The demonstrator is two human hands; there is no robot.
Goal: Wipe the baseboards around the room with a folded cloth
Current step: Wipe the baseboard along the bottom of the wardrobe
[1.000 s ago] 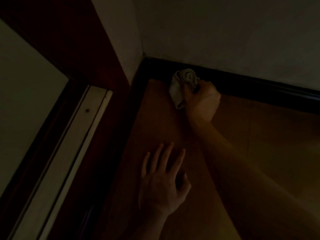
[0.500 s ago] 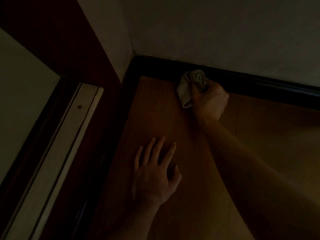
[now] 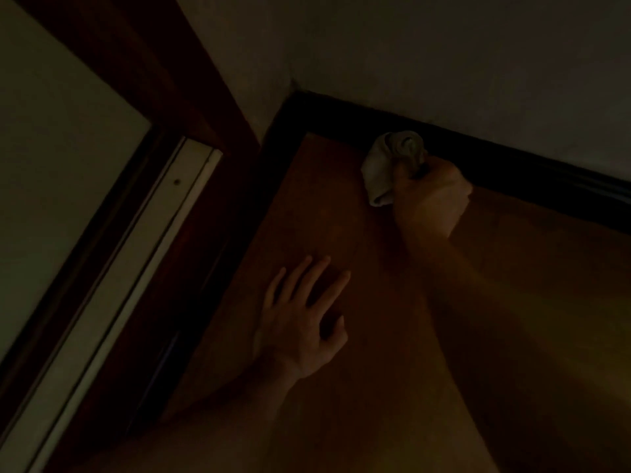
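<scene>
Since the frame half a second earlier, the view has swung so that the room corner sits further right; both hands keep their places.

Right hand (image 3: 430, 199): the fingers are curled into a fist round a bunched, pale cloth (image 3: 384, 170). It is soft and creased, and its folds bulge above the thumb side and hang in a rounded lobe to the left of the knuckles. The cloth is held against the baseboard (image 3: 546, 180), a dark, smooth, faintly glossy strip along the foot of the far wall, near the corner.

Left hand (image 3: 300, 322): the fingers (image 3: 309, 281) are straight and spread, palm flat on the floor (image 3: 324, 206), holding nothing, well apart from the cloth.

Floor: warm brown and smooth; the grain is too dim to make out.

Wall (image 3: 444, 63): pale, matt, plain.

At left, a second stretch of baseboard meets the first at the corner and runs to a dark reddish wooden door frame (image 3: 153, 63). Beside the frame lies a long, pale, straight-edged strip (image 3: 146, 240) bearing one small dark dot.
</scene>
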